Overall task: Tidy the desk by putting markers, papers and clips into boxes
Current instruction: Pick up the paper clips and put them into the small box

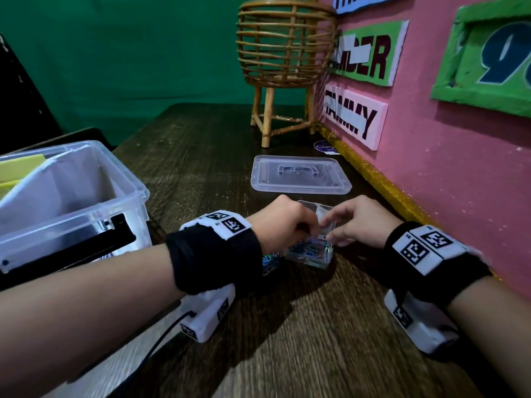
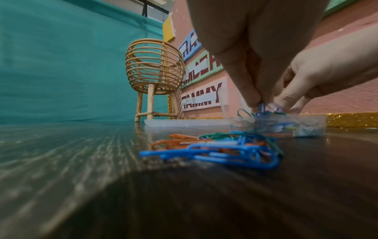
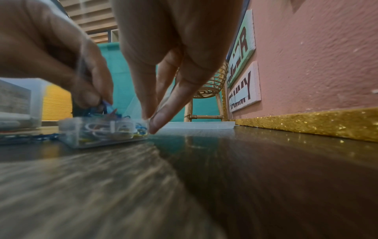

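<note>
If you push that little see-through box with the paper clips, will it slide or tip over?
The small clear clip box looks low and flat, so it would probably slide rather than tip. The dark desk looks smooth, so it may skid easily; the right hand seems to steady it. Loose clips would likely scatter.

1. Near side of the surface (image 1: 316,340): bare wood between the forearms, open to a reach.
2. Left: a tall clear bin (image 1: 94,196) walls off that edge.
3. Right: the pink wall (image 1: 459,182) and its gold strip (image 1: 373,179) close that side.
4. Far end: a flat lid (image 1: 300,175) lies low; behind it the rattan stand (image 1: 284,67) rises high.
5. Loose clips (image 2: 214,148) lie just left of the small clip box (image 1: 311,254).
</note>
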Motion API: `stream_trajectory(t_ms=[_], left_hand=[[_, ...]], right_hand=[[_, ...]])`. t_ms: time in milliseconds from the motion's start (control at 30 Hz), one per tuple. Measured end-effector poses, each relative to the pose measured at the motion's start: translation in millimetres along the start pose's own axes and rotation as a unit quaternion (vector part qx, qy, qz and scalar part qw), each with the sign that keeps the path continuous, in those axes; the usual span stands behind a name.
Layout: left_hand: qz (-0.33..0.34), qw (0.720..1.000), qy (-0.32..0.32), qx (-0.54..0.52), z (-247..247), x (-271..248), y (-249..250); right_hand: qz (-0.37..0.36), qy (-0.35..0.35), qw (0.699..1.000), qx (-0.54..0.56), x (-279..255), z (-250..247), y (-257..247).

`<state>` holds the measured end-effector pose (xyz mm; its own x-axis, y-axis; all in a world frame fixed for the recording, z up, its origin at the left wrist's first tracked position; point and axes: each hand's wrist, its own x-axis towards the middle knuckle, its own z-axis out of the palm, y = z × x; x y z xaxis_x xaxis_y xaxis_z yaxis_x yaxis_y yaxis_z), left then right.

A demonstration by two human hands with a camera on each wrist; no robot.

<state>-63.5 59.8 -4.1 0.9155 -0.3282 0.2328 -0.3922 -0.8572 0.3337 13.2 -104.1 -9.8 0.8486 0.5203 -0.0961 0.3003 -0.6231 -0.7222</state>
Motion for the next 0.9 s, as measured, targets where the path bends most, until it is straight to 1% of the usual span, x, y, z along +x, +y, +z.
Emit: stream_trajectory(t_ms=[100, 267, 500, 567, 700, 800, 900], left_hand=[[0.021, 0.999, 0.032, -0.013, 1.5, 0.5, 0.0], [0.011, 1.0, -0.017, 0.001, 2.6, -0.2, -0.2], [-0.043, 0.998, -0.048, 0.026, 3.8, 2.1, -7.3], [-0.038, 0.997, -0.054, 0.031, 5.3, 1.4, -7.8], [-0.014, 1.0, -0.023, 0.002, 3.0, -1.1, -4.9], [0.004, 0.998, -0.053, -0.014, 1.7, -4.2, -1.3], [0.0, 0.998, -0.067, -0.007, 3.5, -2.2, -1.6]], right_hand=[[0.0, -0.002, 1.0, 0.003, 0.2, 0.0, 0.4], [-0.004, -0.002, 1.0, 0.003, 0.7, 0.0, 1.0], [0.001, -0.003, 1.0, 0.011, 1.6, 0.1, 1.8], [-0.001, -0.001, 1.0, 0.012, 1.7, 0.4, 2.0], [-0.001, -0.005, 1.0, 0.009, 1.1, -0.2, 1.1], [-0.001, -0.007, 1.0, 0.004, 1.1, -0.2, 0.4], [-0.002, -0.005, 1.0, 0.003, 0.8, -0.1, -0.2]])
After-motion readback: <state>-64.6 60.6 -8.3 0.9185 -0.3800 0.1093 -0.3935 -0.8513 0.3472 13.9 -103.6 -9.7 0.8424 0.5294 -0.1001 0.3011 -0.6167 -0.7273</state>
